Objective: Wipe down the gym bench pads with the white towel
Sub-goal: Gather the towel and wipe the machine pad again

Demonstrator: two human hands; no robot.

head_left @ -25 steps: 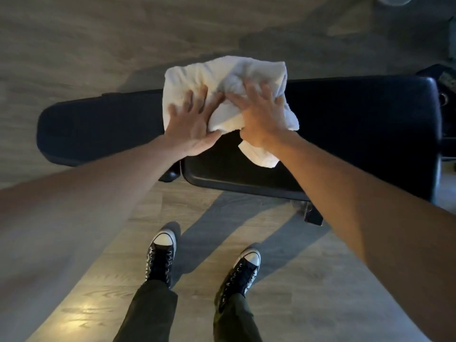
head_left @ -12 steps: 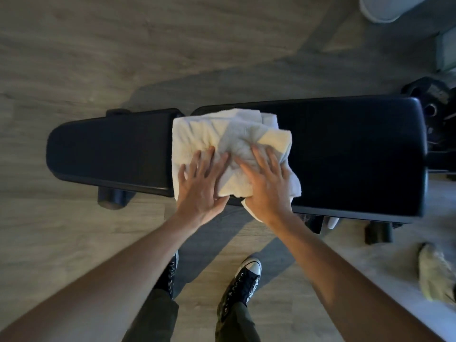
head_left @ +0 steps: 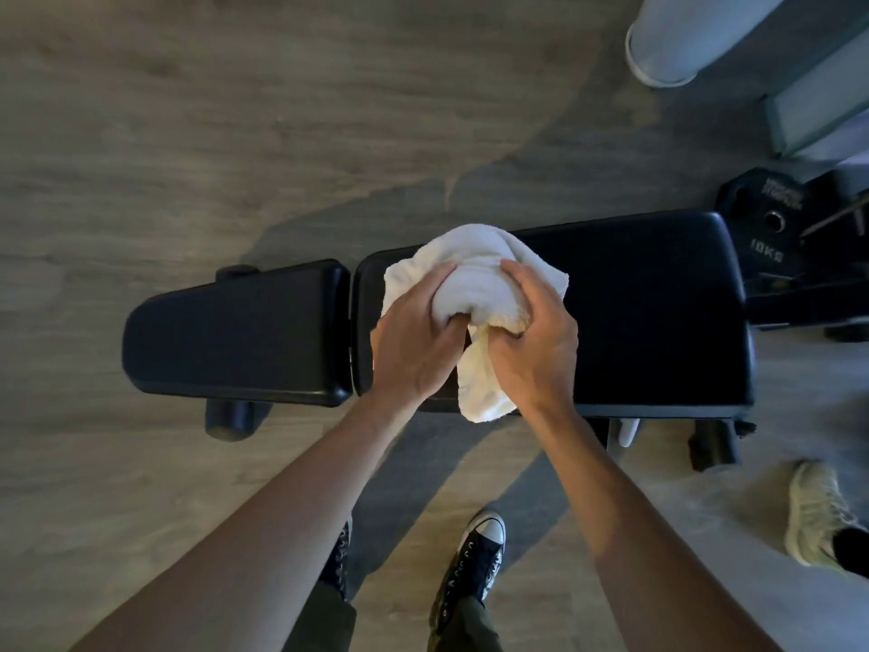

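Note:
A black gym bench lies across the view with a shorter seat pad (head_left: 235, 331) on the left and a longer back pad (head_left: 658, 303) on the right. The white towel (head_left: 475, 275) is bunched up on the left end of the back pad, one corner hanging over the near edge. My left hand (head_left: 414, 341) grips the towel's left side with curled fingers. My right hand (head_left: 536, 341) grips its right side, fingers closed into the cloth. Both hands sit close together over the pad.
A black 10 kg weight plate (head_left: 762, 214) and rack parts stand at the bench's right end. A white cylinder (head_left: 677, 35) stands at the back right. Another person's pale shoe (head_left: 813, 510) is on the wooden floor at right. My own shoes (head_left: 475, 567) are below.
My hands went from flat with spread fingers on the spread towel to curled, gathering it into a bunch. The view has shifted, so the bench appears lower and further right.

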